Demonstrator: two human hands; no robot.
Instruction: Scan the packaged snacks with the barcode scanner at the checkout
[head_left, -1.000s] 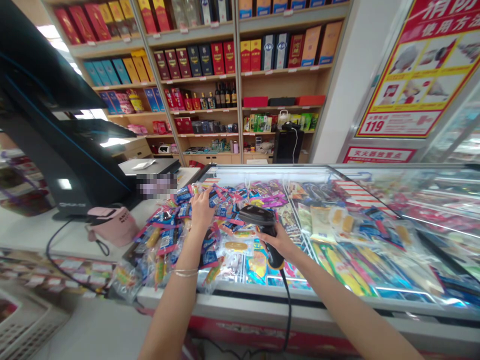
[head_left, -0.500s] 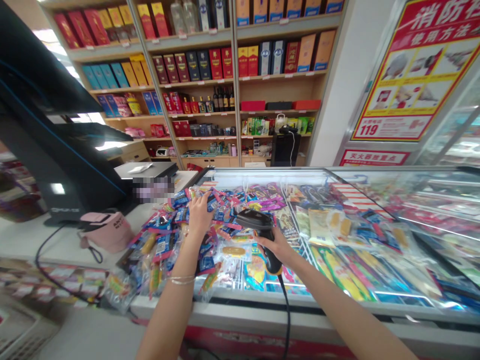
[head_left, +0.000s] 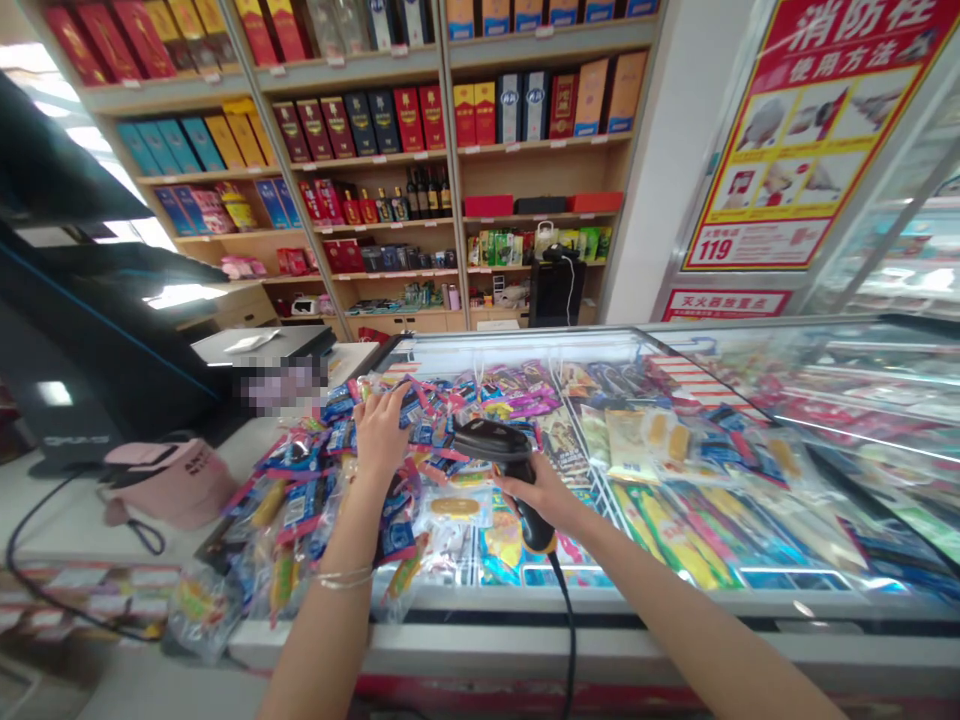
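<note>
My right hand (head_left: pixel 541 494) is wrapped round the handle of a black barcode scanner (head_left: pixel 495 445) with a cable hanging down, held above the glass lid of a chest freezer (head_left: pixel 525 585). My left hand (head_left: pixel 380 428) rests with fingers spread on a heap of small snack packets (head_left: pixel 315 480) in blue, pink and clear wrappers, piled on the lid's left part. The scanner head points toward the heap, just right of my left hand.
A black till screen (head_left: pixel 82 340) stands at the left on a white counter (head_left: pixel 60 520), with a pink cap (head_left: pixel 169 480) and a black cable beside it. Shelves of boxed bottles (head_left: pixel 390 120) fill the back wall. The freezer extends right under glass.
The view has swung a little to the right, so everything sits further left in frame. My left hand keeps shifting over the packets; the scanner stays in my right hand.
</note>
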